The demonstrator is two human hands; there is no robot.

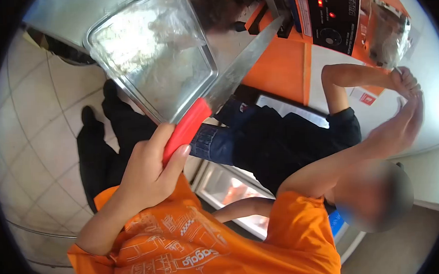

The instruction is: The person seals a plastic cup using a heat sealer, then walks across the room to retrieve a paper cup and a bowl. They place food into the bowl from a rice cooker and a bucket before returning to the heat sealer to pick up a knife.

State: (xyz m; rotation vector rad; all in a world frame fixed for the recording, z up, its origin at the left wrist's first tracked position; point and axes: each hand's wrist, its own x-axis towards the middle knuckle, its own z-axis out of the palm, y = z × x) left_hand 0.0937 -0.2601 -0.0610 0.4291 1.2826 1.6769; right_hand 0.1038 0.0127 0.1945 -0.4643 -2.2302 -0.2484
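My left hand [154, 165] is closed round the red handle [187, 129] of a long kitchen knife [248, 61]. The wide steel blade points up and to the right, its tip overlapping an orange machine [288, 66] in this view. Left of the blade is a rectangular metal tray [122, 85], with crumpled clear plastic [134, 35] shining inside it. The near edge of the tray lies just beyond the hand and handle. My right hand does not show.
The machine has a black panel [333, 24] with red lights and a dial. A person in a black shirt [299, 142] stands close by, with raised hands [408, 85] together near the machine. Orange shirt cloth [195, 242] fills the bottom. Tiled floor [35, 122] lies left; a lit display case [237, 190] stands behind.
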